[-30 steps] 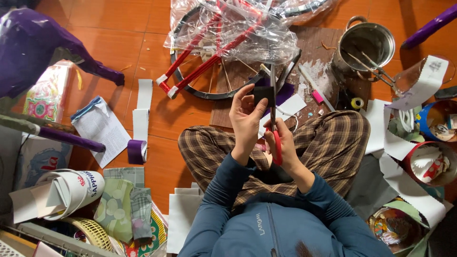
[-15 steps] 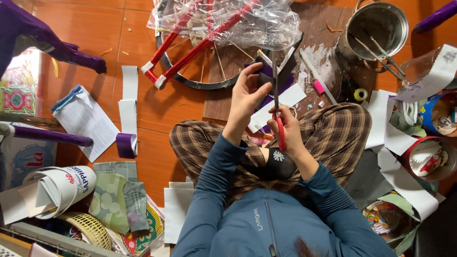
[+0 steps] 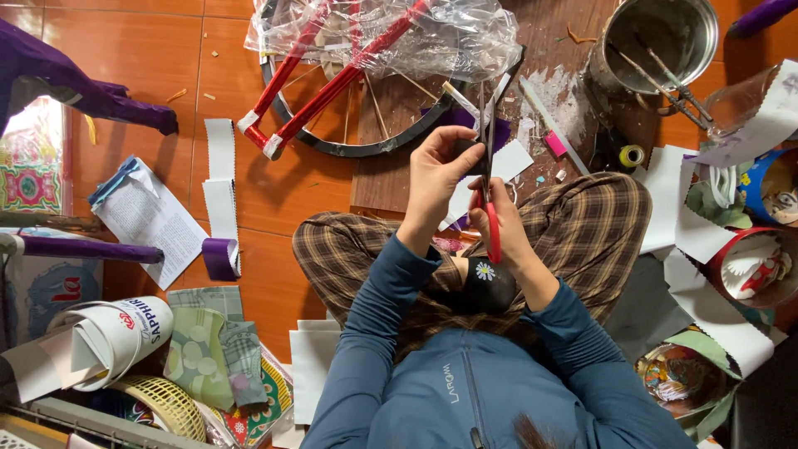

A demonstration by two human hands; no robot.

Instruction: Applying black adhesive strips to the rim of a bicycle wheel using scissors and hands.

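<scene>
Left hand pinches a small dark purple paper piece above the lap, fingers clamped on its near edge. Paper: judged light, floppy, tear-prone; best held close to the cut line. Right hand closed through red-handled scissors, blades pointing away, wrist cocked upward.

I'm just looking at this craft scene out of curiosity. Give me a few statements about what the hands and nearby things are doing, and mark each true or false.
1. The right hand holds red-handled scissors. True.
2. The left hand rests flat on the floor. False: it is raised, holding a small dark purple piece at the scissor blades.
3. The metal pot stands on the person's lap. False: it stands on the floor ahead.
4. Clear plastic wrap lies over the wheel-like hoop. True.
5. The person sits cross-legged in plaid trousers. True.
</scene>
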